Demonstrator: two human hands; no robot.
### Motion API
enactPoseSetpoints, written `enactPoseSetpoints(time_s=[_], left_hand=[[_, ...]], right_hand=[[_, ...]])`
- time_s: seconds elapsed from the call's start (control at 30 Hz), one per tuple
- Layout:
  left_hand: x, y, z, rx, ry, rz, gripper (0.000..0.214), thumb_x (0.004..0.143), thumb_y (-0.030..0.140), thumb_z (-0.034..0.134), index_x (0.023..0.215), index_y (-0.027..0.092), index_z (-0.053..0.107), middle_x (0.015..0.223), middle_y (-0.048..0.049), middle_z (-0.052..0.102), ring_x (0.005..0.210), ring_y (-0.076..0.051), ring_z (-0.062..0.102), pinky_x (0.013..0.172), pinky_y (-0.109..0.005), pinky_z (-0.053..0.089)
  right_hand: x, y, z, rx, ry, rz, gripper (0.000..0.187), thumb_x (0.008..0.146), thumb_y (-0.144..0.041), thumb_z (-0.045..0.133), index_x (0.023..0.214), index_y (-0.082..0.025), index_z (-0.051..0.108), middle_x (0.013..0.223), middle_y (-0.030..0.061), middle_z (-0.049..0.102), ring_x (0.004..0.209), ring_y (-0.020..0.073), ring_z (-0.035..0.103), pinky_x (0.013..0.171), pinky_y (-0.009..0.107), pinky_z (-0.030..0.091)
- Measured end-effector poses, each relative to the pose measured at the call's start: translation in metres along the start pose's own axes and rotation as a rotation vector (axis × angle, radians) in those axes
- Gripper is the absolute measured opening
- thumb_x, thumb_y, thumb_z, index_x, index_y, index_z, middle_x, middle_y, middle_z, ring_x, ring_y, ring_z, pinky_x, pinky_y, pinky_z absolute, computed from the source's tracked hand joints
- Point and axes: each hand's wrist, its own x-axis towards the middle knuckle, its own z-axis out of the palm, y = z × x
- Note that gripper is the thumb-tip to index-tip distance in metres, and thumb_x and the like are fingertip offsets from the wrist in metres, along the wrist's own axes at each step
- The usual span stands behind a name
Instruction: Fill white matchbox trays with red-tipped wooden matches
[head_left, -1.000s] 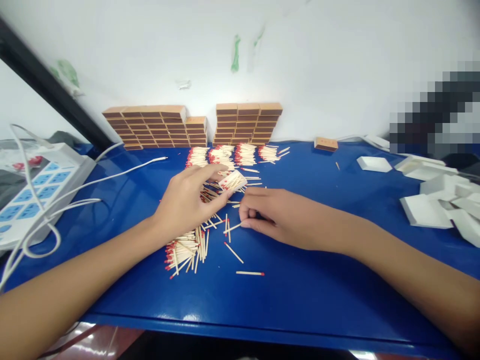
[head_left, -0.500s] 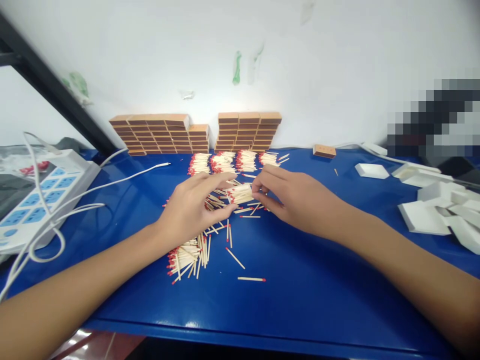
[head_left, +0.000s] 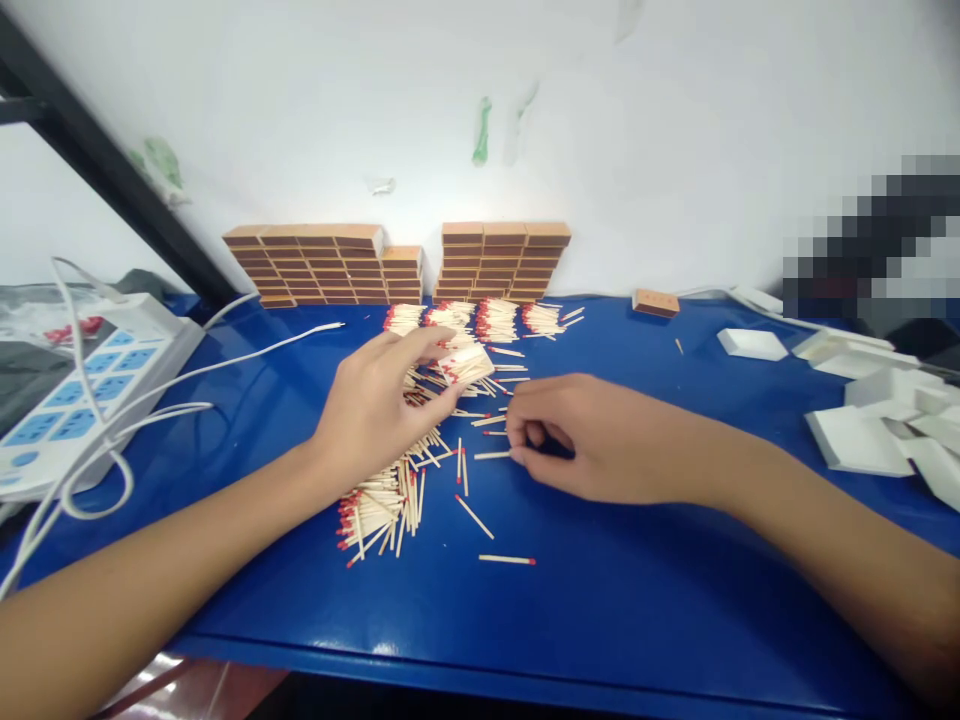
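My left hand (head_left: 382,395) grips a small white matchbox tray (head_left: 480,372) between thumb and fingers. Matches with red heads lie inside the tray, which is tilted above the matches on the table. To its right, my right hand (head_left: 592,435) pinches a single match (head_left: 493,456) by one end, its pale stick pointing left. Loose matches (head_left: 379,510) lie in a heap beneath and in front of my left hand. A lone match (head_left: 507,559) rests nearer the table's front edge. Behind my hands several bundles of matches (head_left: 496,321) sit in a row.
Closed matchboxes (head_left: 330,262) stand stacked against the wall, with a second stack (head_left: 501,262) beside them. One matchbox (head_left: 655,303) lies apart. White empty trays (head_left: 859,440) are piled at the right. A power strip (head_left: 82,400) and white cables occupy the left of the blue table (head_left: 637,600).
My right hand has moved away from the tray, toward me, and now pinches a match on the table. The tray in my left hand has shifted slightly left and tilted.
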Motion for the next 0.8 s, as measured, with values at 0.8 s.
enactPoseSetpoints(time_s=[0.8], left_hand=[[-0.001, 0.004, 0.001, -0.046, -0.010, 0.062, 0.043, 0.090, 0.033, 0.074, 0.131, 0.021, 0.064, 0.116, -0.0026, 0.078, 0.108, -0.020, 0.073, 0.098, -0.035, 0.057]], right_hand=[[0.008, -0.014, 0.029, 0.046, -0.075, -0.084, 0.017, 0.105, -0.031, 0.054, 0.114, -0.024, 0.067, 0.115, 0.0037, 0.062, 0.090, 0.0155, 0.062, 0.080, 0.031, 0.045]])
